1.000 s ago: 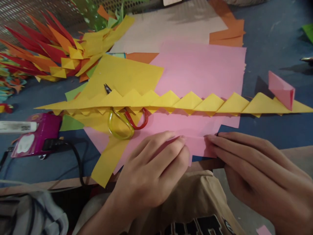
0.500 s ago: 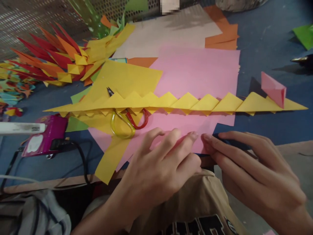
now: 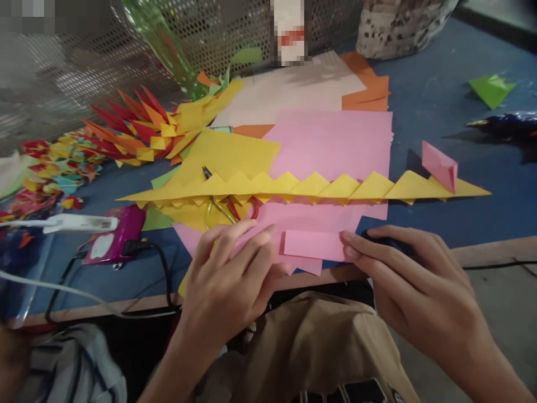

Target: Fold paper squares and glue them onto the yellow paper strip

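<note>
A small folded strip of pink paper [image 3: 312, 244] lies near the table's front edge. My right hand [image 3: 413, 277] pinches its right end between thumb and fingertips. Just left of the strip, my left hand [image 3: 235, 268] rests over loose pink paper, fingers loosely bent and apart, holding nothing. Beyond both hands stretches a long yellow chain of folded paper [image 3: 293, 187], pointed at both ends. A folded pink piece [image 3: 440, 165] stands on its right part. Scissors [image 3: 230, 208] with yellow and red handles lie under the chain, partly hidden by it and my left hand.
Pink sheets [image 3: 335, 143], a yellow sheet [image 3: 226, 151] and orange paper [image 3: 369, 92] lie behind. Folded red and yellow pieces [image 3: 146, 123] are heaped at left, near a magenta box [image 3: 119, 232] with cables. A green bottle [image 3: 168, 50] and green folded paper [image 3: 491, 90] stand farther back.
My left hand has slid left off the pink strip, uncovering it. My right hand still pinches the strip's right end. The view has tilted up and shows more of the table's back.
</note>
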The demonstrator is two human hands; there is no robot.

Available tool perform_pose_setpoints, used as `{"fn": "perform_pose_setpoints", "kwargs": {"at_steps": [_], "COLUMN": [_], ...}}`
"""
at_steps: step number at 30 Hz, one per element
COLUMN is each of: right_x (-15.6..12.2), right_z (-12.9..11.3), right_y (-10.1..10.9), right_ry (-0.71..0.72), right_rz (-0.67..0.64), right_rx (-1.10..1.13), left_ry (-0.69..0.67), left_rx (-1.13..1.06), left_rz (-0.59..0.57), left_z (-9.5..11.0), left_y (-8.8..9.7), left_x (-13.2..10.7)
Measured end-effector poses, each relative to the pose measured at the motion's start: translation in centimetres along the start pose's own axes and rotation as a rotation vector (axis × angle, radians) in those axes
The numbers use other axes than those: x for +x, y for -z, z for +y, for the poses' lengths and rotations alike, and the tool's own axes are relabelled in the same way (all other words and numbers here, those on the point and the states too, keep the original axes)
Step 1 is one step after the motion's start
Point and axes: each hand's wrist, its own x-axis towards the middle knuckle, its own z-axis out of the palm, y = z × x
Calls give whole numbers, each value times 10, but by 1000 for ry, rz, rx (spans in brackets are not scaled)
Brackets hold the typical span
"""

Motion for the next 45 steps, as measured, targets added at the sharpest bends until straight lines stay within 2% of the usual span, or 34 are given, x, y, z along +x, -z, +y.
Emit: {"fn": "perform_pose_setpoints", "kwargs": {"at_steps": [3, 5, 10, 13, 22, 28, 31, 34, 36, 39, 42, 45], "right_x": [0, 1, 0, 1, 13, 24, 27, 27, 27, 30, 34, 36], "right_z": [-1, -1, -1, -1, -4, -5, -6, -8, -11, -17, -22, -21], "right_y": [-1, -1, -1, 1, 6, 15, 15, 10, 6, 3, 1, -2], "right_ry": [-11, -9, -41, -85, -192, -223, -220, -244, -278, -293, -273, -181], "right_rz": [15, 16, 6, 13, 36, 10, 14, 46, 73, 89, 83, 73], "right_rx": [9, 15, 79, 122, 214, 245, 288, 287, 271, 266, 285, 250], "left_ry": [44, 53, 6, 13, 42, -56, -111, -130, -138, -128, -55, 24], "left_rx": [-61, -121, -198, -233, -331, -276, -204, -124, -122, -162, -186, -235], "left_rz": [111, 146, 13, -21, -15, -22, 35, 219, 282, 240, 244, 209], "left_z": [7, 14, 29, 31, 29, 27, 27, 31, 36, 43, 45, 41], "left_y": [-2, -4, -12, -14, -13, -14, -11, -9, -10, -15, -18, -16], "left_x": [0, 5, 20, 27, 34, 34, 36, 34, 29, 19, 11, 8]}}
